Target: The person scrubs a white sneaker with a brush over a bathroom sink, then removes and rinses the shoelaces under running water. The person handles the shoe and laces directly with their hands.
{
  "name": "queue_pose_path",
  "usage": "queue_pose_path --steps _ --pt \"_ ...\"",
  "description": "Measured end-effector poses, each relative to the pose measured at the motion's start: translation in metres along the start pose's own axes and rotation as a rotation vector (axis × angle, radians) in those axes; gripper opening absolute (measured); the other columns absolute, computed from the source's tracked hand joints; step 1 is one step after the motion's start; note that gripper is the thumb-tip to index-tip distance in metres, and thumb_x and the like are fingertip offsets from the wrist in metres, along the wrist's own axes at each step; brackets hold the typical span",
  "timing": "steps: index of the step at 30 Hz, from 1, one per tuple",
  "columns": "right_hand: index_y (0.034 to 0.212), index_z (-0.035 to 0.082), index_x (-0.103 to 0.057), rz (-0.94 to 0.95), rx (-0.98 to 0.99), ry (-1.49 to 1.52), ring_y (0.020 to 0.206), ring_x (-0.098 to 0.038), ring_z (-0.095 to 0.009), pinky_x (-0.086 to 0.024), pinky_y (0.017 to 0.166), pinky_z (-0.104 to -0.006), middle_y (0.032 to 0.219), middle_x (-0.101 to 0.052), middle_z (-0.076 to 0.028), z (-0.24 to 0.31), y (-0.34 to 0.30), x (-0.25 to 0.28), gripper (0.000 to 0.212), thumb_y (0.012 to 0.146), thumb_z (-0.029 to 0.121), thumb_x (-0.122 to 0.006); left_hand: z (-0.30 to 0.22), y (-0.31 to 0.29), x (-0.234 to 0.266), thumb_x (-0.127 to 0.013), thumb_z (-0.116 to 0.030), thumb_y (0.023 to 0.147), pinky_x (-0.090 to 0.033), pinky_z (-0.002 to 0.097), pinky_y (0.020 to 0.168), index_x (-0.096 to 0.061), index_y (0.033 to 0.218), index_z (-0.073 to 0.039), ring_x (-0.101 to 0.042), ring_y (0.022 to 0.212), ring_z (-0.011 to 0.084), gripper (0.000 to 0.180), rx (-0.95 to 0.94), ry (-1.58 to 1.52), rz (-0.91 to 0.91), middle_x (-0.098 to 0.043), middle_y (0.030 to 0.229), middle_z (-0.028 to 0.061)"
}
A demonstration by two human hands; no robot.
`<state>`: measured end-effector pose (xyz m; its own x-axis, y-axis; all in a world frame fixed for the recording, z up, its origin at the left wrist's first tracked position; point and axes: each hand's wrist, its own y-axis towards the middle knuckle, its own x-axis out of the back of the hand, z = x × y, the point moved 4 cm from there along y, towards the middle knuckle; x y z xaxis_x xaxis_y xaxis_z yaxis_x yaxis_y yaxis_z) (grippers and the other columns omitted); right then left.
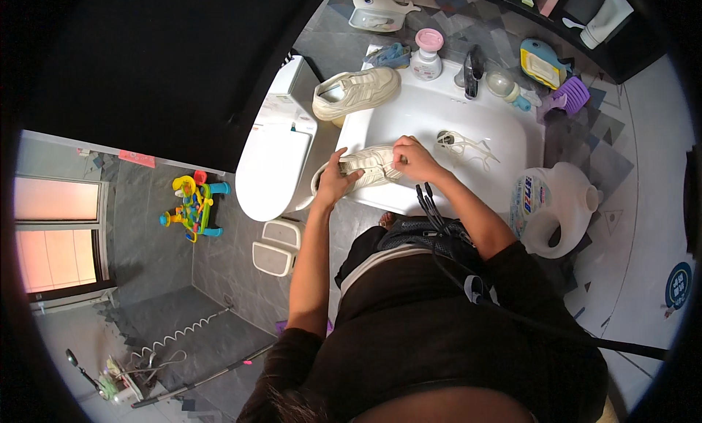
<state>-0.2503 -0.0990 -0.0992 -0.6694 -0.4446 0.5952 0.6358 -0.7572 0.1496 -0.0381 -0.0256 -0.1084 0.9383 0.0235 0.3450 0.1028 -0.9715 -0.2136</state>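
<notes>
Over the near left rim of the white sink (523, 134) lies a cream sneaker (371, 160). My left hand (336, 180) grips it near the ankle opening, thumb on the upper. My right hand (415, 160) has its fingers bent and pressed together on the lacing area; any small thing pinched there is hidden. White shoelaces (472, 151) lie loose in the basin by the drain. The matching sneaker (357, 92) rests on the sink's far left corner, its opening facing left.
Behind the basin stand a pink-topped pump bottle (427, 56), a dark faucet (472, 72) and a soap dish (542, 63). A purple brush (570, 95) lies at right, above a large white jug (559, 207). The toilet (274, 167) and a step stool (278, 247) are at left.
</notes>
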Motion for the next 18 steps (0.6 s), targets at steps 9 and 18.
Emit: queue_pose_path --steps 9,18 --pt "0.073 0.003 -0.065 -0.408 -0.702 0.057 0.073 -0.061 -0.026 -0.047 0.068 -0.0347 0.076 -0.064 -0.014 -0.119 -0.053 0.045 0.019 0.067 0.02 -0.071 -0.012 -0.003 -0.001 -0.074 -0.008 0.075 -0.044 0.0285 0.083 -0.035 0.134 -0.004 -0.054 0.097 0.0188 0.071 0.083 -0.012 0.02 -0.055 0.11 0.0145" --pt "0.091 0.001 -0.065 -0.907 -1.313 -0.095 0.088 -0.062 -0.036 -0.048 0.078 -0.0415 0.095 -0.065 -0.02 -0.215 -0.154 0.072 0.035 0.074 0.03 -0.057 -0.01 -0.005 0.003 -0.076 -0.015 0.072 -0.045 0.0307 0.082 -0.043 0.128 -0.006 -0.056 0.093 0.0214 0.065 0.05 -0.028 -0.008 -0.06 0.105 0.0161"
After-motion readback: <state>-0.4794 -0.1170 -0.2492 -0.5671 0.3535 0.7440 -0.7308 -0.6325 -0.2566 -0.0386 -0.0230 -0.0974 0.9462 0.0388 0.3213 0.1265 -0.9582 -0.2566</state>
